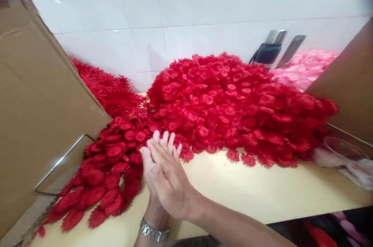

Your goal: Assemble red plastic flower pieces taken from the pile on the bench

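Left hand and right hand press palms together, fingers extended, grasping nothing visible; nearby red plastic flowers could slide off the table front edge.

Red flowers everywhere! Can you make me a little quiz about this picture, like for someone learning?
1. True or false: the big pile of red flowers lies on the table against the white tiled wall.
2. What colour are the flowers heaped at the far right? A) blue B) pink C) yellow
3. Fill in: the left hand wears a metal ____ on its wrist.

Key
1. True.
2. B, pink.
3. Watch. The left hand is pressed flat against the right hand, fingers straight, beside the smaller heap of red flowers by the cardboard box.
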### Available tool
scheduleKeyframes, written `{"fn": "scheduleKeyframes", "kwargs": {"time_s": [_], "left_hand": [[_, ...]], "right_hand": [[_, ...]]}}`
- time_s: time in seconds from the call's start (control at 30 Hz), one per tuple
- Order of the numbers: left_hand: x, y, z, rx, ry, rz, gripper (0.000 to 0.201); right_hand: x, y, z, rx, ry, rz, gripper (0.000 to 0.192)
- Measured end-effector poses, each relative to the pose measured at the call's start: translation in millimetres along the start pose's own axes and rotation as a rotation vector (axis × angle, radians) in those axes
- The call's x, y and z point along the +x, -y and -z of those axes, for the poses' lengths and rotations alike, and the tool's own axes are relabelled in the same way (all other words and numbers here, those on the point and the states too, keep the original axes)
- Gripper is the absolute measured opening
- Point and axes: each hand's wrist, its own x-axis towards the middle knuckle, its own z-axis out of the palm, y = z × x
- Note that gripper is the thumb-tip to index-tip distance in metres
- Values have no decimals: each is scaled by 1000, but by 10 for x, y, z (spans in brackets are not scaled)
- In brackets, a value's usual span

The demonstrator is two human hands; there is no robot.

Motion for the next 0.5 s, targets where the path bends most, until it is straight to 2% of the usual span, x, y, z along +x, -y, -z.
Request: {"fn": "scheduleKeyframes", "kwargs": {"time_s": [0.17, 0.37, 0.5], "left_hand": [[-25, 56, -87, -34, 57, 3, 48], [9, -23, -70, -109, -57, 129, 56], [26, -71, -82, -66, 39, 74, 56]], "right_hand": [[234, -127, 70, 10, -18, -90, 46], [146, -133, 6, 77, -38, -41, 47], [94, 6, 1, -14, -56, -23, 48]]}}
